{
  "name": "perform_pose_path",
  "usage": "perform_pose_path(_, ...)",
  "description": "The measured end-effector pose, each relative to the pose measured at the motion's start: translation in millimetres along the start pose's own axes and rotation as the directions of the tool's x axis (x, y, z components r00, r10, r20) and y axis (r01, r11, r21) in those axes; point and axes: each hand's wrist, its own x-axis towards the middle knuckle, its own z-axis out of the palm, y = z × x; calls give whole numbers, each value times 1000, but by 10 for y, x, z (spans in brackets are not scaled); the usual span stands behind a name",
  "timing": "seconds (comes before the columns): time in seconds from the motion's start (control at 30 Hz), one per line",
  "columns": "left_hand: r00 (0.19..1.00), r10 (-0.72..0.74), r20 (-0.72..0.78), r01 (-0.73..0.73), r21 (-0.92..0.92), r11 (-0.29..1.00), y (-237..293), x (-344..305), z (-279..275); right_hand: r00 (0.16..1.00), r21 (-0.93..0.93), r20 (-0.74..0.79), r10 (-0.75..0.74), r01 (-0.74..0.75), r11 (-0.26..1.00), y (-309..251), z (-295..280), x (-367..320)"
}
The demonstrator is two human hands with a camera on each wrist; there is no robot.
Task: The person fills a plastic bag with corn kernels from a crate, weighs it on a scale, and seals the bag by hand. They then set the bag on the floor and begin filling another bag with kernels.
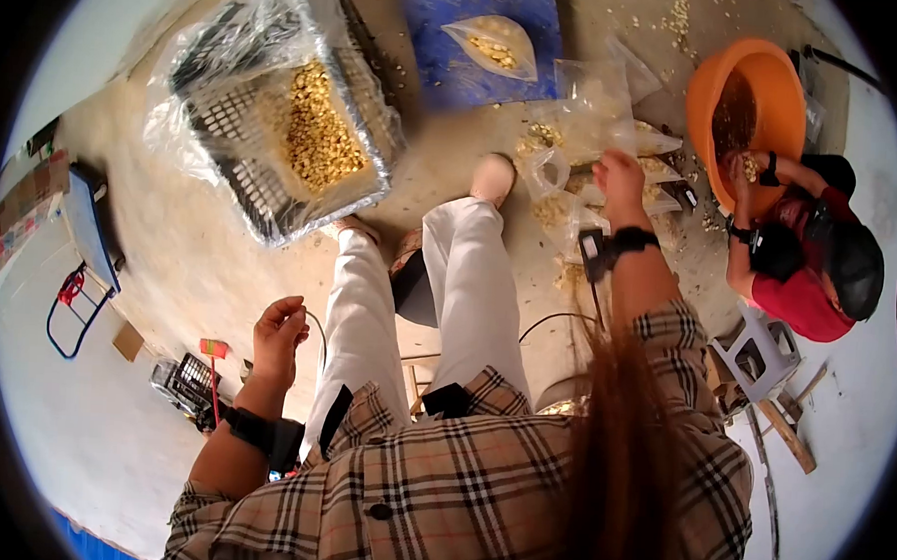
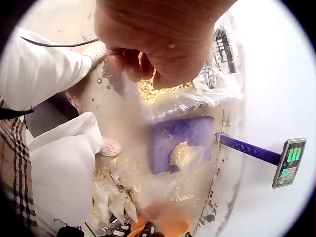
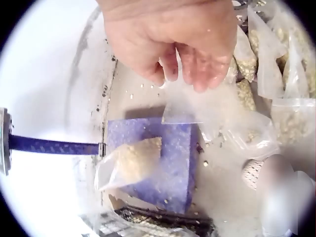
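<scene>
In the head view my right hand (image 1: pixel 618 179) reaches forward over a group of plastic bags. Its fingers and thumb pinch an unfilled clear plastic bag (image 3: pixel 185 106), which hangs below the fingertips in the right wrist view. My left hand (image 1: pixel 280 333) is held up beside the left knee, its fingers loosely curled with nothing visible in them. A filled bag of pale yellow pieces (image 1: pixel 494 50) lies on the blue scale platform (image 1: pixel 432 74). Left of it stands a black plastic crate (image 1: pixel 243 166) lined with clear film, holding a heap of yellow pieces (image 1: pixel 320 129).
Several filled bags (image 3: pixel 284 74) lie on the floor beside the right hand. Another person (image 1: pixel 810 261) in red bends over an orange tub (image 1: pixel 784 105) at the right, handling pieces. The scale's display (image 2: pixel 290 163) rises on a blue post. Loose pieces are scattered across the floor.
</scene>
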Motion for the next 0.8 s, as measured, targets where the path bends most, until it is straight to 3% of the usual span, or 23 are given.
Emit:
perform_pose_path(0.17, 996, 85, -9, -85, 62, 994, -13, -54, -403, 993, -209, 113, -30, 53, 976, 504, -489, -530)
perform_pose_path(0.23, 990, 132, -40, -125, 145, 982, -128, -117, -662, 956, -536, 264, -126, 255, 805, 726, -809, -778)
perform_pose_path(0.3, 982, 164, -90, -136, 258, 956, -274, -211, -939, 961, -839, 275, 36, 222, 497, 885, -1075, -1031)
perform_pose_path(0.33, 983, 156, -97, -123, 288, 950, -341, -305, -1066, 955, -916, 269, 126, 213, 341, 879, -1135, -1207)
perform_pose_path(0.4, 983, 147, -110, -101, 342, 934, -458, -497, -1285, 920, -962, 251, 302, 203, 182, 764, -1127, -1581)
perform_pose_path(0.47, 980, 177, -95, -128, 384, 914, -546, -588, -1492, 906, -959, 276, 322, 239, 149, 729, -1154, -1818)
perform_pose_path(0.53, 971, 222, -93, -163, 426, 890, -608, -657, -1652, 914, -948, 295, 278, 244, 204, 644, -1221, -1987)
perform_pose_path(0.63, 957, 261, -127, -188, 412, 891, -299, -773, -1708, 934, -903, 312, 174, 235, 359, 452, -1346, -2103)
perform_pose_path(0.8, 932, 348, -102, -340, 82, 937, 29, -828, -1844, 941, -688, 335, -52, 282, 669, 39, -1594, -2185)
